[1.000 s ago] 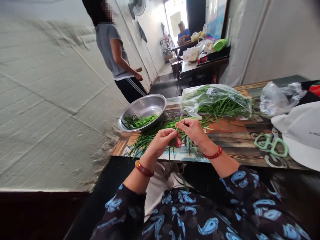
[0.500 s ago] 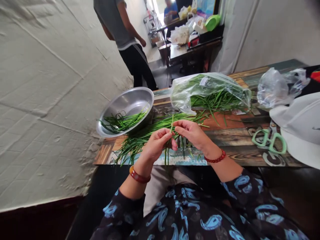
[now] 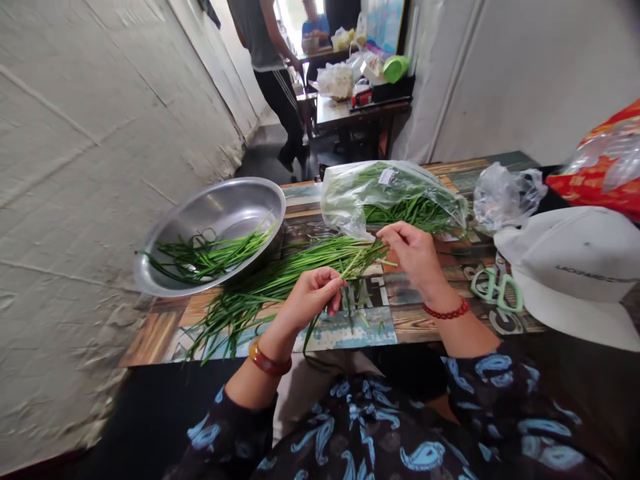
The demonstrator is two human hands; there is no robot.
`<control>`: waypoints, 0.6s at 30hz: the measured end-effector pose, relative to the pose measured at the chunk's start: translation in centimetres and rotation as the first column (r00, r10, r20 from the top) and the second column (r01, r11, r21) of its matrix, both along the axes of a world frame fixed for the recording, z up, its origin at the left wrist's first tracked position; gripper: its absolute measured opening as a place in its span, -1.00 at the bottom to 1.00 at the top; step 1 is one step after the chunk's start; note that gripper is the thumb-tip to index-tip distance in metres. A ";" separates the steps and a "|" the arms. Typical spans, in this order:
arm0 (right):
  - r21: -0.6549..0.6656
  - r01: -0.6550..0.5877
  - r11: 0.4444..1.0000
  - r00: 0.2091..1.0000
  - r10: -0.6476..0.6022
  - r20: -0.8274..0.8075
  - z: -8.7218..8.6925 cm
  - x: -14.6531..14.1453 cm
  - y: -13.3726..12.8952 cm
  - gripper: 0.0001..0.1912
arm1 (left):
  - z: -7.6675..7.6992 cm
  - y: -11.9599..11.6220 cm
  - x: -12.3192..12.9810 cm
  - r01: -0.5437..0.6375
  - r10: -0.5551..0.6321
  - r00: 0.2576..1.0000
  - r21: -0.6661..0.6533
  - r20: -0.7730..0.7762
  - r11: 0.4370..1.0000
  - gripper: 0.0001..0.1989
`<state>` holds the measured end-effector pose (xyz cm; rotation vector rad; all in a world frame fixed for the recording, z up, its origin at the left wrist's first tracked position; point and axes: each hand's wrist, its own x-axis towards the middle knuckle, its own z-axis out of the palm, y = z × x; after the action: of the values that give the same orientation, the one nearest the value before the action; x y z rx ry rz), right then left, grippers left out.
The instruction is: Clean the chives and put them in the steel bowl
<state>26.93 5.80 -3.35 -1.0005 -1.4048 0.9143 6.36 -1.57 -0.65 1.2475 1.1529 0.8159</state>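
A few green stalks are pinched between the thumb and fingers of my left hand (image 3: 318,295), their pale ends pointing up and right. My right hand (image 3: 407,252) is closed in a pinch, apart from the left and near the open bag; what its fingertips hold, if anything, is too small to tell. Under and behind my hands lies a loose pile of long green stalks (image 3: 280,270). More stalks rest in the tilted metal bowl (image 3: 245,197) at the left. Behind the pile, a clear plastic bag (image 3: 345,193) holds another bunch.
Green-handled scissors (image 3: 510,293) and a white cap (image 3: 575,250) lie at the right of the patterned table (image 3: 420,327). A crumpled plastic bag (image 3: 503,193) and a red package (image 3: 605,173) are behind them. A person (image 3: 280,87) stands beyond the table; another is farther back.
My right hand has moved away from my left, to the right and towards the bag. The view has shifted to the right. The standing person has moved farther off.
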 end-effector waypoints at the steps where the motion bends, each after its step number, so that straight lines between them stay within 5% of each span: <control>1: 0.101 -0.057 0.993 0.993 0.047 0.105 0.4 0.3 -0.3 -0.77 | 0.0 0.1 0.1 -0.007 0.007 1.000 0.001 -0.018 1.000 -0.69; 5: 0.280 -0.399 0.873 0.860 0.251 0.444 1.1 0.0 -1.5 -0.87 | -0.1 -0.3 -0.1 0.014 -0.012 0.997 0.028 -0.073 1.000 -0.69; 8: 0.243 -0.454 0.857 0.826 0.302 0.475 0.2 -1.5 -2.3 -0.80 | -0.5 -1.2 -1.0 0.019 -0.017 0.996 0.020 -0.087 1.000 -0.67; 13: 0.111 -0.258 0.960 0.957 0.238 0.167 -1.9 -6.4 -4.8 -0.76 | -1.1 -2.8 -2.8 -0.095 0.096 0.993 0.018 -0.061 0.995 -0.68; 18: -0.138 -0.166 0.976 0.968 0.134 -0.212 -2.9 -9.1 -5.7 -0.73 | -2.1 -4.1 -4.2 -0.113 0.113 0.993 -0.012 -0.020 0.993 -0.68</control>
<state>17.83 0.13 -6.25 -0.8962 -1.2647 1.2189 2.18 -5.65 -2.70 1.1899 1.2518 0.8804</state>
